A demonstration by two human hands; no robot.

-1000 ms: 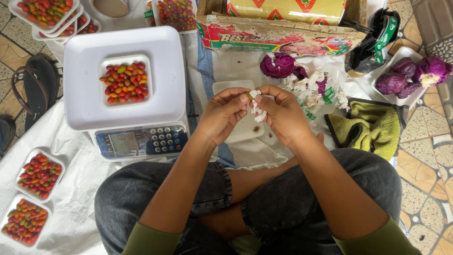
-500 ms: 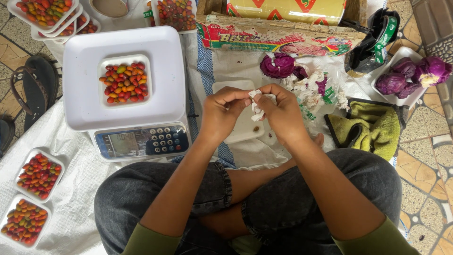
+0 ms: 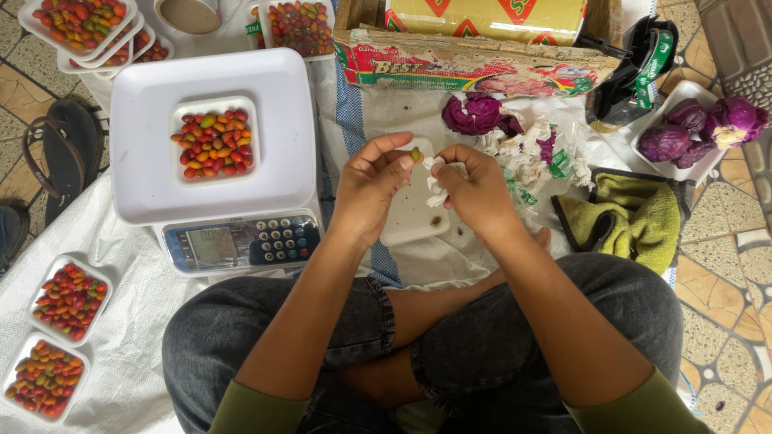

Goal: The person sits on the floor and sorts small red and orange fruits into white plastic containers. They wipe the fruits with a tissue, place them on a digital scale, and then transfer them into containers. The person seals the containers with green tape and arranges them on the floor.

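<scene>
- Two bare hands meet above a shallow white foam tray (image 3: 410, 217) on the woven white sheet (image 3: 129, 337)
- Left hand (image 3: 371, 186): thumb and forefinger pinch a small oval green chilli (image 3: 416, 153)
- Right hand (image 3: 474, 189): fingers clenched on crumpled white wrap (image 3: 435, 186)
- Scale (image 3: 213, 157), at the sheet's left, carries a square tray of glossy chillies (image 3: 214, 145)
</scene>
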